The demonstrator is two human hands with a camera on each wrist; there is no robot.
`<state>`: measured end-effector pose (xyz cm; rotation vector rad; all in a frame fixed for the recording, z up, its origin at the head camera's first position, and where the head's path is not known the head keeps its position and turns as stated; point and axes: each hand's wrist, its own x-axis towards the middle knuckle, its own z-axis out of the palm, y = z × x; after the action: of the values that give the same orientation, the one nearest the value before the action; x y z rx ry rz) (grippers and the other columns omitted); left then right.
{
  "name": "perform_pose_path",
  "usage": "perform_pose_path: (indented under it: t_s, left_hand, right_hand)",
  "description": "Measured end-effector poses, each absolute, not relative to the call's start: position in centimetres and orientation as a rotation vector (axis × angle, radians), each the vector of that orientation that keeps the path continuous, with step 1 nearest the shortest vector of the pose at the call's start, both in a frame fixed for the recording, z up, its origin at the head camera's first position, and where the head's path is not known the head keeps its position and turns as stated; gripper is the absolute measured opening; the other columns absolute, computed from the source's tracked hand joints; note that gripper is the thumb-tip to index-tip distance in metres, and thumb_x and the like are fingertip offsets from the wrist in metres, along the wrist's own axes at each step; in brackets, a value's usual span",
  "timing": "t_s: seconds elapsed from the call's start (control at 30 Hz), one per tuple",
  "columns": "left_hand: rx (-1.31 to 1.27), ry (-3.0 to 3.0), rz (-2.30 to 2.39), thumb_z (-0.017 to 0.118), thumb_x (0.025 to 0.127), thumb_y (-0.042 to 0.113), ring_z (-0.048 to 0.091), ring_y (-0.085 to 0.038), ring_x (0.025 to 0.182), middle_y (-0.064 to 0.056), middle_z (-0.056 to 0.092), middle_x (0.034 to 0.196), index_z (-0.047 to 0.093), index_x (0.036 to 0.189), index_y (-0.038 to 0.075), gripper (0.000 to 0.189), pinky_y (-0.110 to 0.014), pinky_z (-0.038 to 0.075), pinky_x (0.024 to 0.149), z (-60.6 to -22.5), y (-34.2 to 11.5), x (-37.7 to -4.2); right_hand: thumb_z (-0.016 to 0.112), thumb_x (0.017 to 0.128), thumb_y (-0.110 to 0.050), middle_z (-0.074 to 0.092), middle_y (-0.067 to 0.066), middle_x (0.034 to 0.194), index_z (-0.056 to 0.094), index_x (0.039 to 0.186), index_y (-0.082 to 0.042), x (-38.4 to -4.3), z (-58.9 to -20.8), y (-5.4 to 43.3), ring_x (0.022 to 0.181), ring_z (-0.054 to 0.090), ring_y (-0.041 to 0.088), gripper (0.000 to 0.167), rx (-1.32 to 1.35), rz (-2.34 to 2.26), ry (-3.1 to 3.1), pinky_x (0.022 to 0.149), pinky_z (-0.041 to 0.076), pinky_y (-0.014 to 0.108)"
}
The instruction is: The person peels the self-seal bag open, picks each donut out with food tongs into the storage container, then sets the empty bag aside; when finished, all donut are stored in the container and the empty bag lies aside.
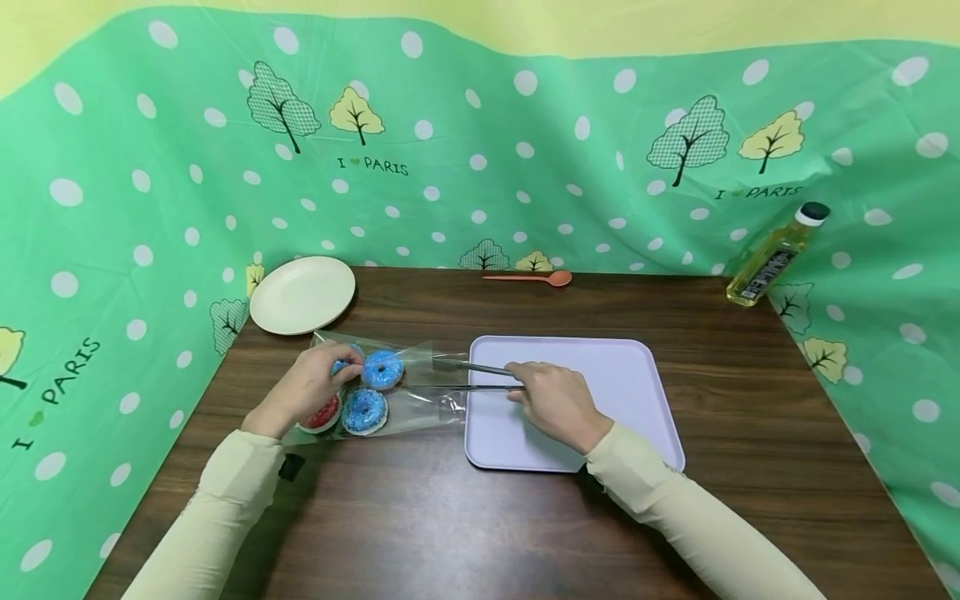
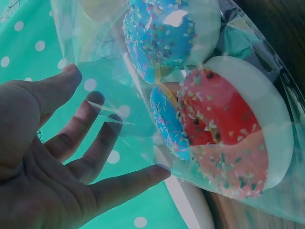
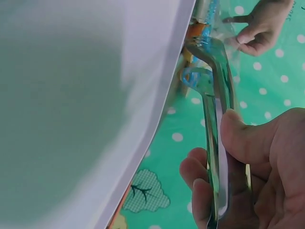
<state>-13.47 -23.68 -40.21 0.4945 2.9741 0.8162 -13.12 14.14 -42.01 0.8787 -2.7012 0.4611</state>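
Note:
A clear plastic bag [image 1: 412, 408] lies on the table with several sprinkled doughnuts inside. Blue doughnuts [image 1: 365, 412] sit in its middle, and a red doughnut [image 2: 224, 129] is at its left end. My left hand [image 1: 307, 385] holds the bag's film at the upper left, thumb and fingertips at its edge in the left wrist view. My right hand [image 1: 555, 400] grips metal tongs [image 3: 221, 119] above a lilac tray [image 1: 525, 446]. Spread apart, the tongs' arms extend left into the bag near a blue doughnut; whether their tips touch it I cannot tell.
Behind the bag at the back left stands a cream plate [image 1: 300, 296]. An orange spoon [image 1: 528, 277] lies along the table's back edge. At the back right a bottle of yellow oil [image 1: 768, 262] leans to the right. A green patterned cloth [image 1: 480, 167] borders the table.

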Motion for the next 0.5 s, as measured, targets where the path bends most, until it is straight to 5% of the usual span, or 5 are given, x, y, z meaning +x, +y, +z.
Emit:
perform_pose_path:
  t_s: [0.5]
  left_hand:
    - [0.547,3.067,0.844,0.069,0.096,0.008,0.060,-0.026,0.092,-0.006,0.065,0.095,0.070,0.097,0.004,0.005,-0.047,0.049,0.082,-40.7,-23.6,-13.5]
  right_hand:
    - [0.081,0.086,-0.021,0.074,0.009,0.103,0.069,0.118,-0.007,-14.8,-42.5,10.9,0.091,0.071,0.027,0.036,0.902,0.469,-2.711,0.066,0.058,0.047]
